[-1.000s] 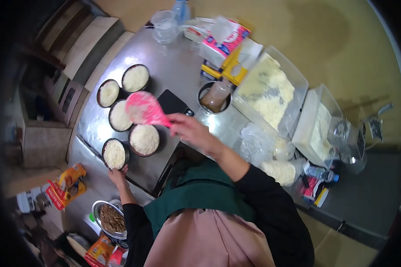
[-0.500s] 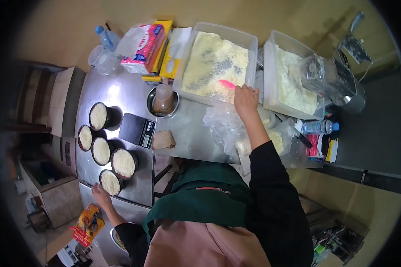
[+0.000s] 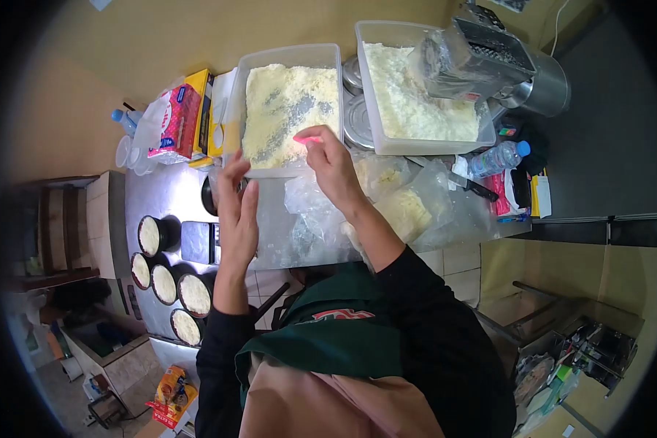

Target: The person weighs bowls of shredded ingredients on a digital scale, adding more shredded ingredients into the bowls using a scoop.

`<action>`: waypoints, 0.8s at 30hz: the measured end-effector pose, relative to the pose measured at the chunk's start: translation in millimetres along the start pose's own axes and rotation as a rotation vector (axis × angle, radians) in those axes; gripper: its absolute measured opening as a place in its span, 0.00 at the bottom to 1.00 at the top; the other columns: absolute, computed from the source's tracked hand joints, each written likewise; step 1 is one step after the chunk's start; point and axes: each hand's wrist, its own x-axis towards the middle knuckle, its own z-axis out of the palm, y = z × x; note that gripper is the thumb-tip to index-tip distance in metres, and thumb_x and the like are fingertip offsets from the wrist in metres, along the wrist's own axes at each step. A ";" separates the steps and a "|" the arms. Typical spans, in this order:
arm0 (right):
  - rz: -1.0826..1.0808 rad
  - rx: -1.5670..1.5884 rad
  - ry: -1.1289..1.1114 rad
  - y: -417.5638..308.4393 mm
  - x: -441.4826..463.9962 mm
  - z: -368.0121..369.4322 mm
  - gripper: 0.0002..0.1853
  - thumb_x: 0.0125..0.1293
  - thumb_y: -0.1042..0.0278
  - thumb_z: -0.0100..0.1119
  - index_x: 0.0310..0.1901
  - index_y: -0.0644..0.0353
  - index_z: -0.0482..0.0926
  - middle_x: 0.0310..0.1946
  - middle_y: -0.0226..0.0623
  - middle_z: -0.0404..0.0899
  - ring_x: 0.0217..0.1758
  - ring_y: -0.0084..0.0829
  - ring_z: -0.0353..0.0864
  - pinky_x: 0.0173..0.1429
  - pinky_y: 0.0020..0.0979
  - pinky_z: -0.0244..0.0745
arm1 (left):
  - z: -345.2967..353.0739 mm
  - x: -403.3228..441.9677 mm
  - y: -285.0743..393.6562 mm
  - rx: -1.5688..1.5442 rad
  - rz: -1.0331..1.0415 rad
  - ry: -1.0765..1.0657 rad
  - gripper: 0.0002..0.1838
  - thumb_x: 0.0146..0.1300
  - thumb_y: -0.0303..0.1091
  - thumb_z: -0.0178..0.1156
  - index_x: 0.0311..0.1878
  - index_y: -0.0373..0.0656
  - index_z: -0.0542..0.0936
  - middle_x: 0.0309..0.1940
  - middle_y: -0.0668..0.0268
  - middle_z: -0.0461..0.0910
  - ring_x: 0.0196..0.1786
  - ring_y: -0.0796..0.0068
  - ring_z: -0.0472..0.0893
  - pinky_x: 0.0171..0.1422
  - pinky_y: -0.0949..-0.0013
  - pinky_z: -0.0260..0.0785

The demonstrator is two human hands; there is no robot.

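My right fingers grip a pink scoop over a tub of pale shreds; my left fingers spread empty by its corner. Five bowls of shreds stand on the desk.

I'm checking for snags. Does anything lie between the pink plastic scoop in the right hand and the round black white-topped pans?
Yes: the clear plastic bin's near wall, then the raised, open left hand. The flat dark scale lies beside the pans, low, so probably no obstacle.
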 end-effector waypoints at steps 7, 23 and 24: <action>0.053 1.090 -0.169 5.8 -37.6 34.9 0.30 0.75 0.52 0.36 0.71 0.60 0.50 0.70 0.43 0.52 0.75 0.31 0.47 0.74 0.31 0.42 | 68.0 30.1 4.2 0.246 0.451 -0.083 0.29 0.71 0.45 0.40 0.70 0.39 0.57 0.72 0.50 0.51 0.75 0.50 0.47 0.75 0.56 0.39; -0.551 -0.456 0.168 43.1 -78.6 -49.7 0.20 0.63 0.74 0.50 0.58 0.54 0.73 0.58 0.42 0.71 0.60 0.43 0.69 0.64 0.41 0.62 | -16.2 -6.5 42.3 -1.207 -0.316 0.065 0.31 0.70 0.53 0.41 0.67 0.39 0.62 0.62 0.53 0.68 0.65 0.61 0.67 0.69 0.55 0.57; -0.439 -0.330 0.274 56.2 -80.7 -69.8 0.20 0.60 0.77 0.52 0.55 0.54 0.75 0.52 0.44 0.76 0.53 0.42 0.76 0.58 0.36 0.70 | -32.5 -13.3 37.7 -1.318 -0.247 -0.004 0.30 0.70 0.54 0.41 0.64 0.39 0.64 0.56 0.55 0.72 0.59 0.62 0.71 0.68 0.54 0.58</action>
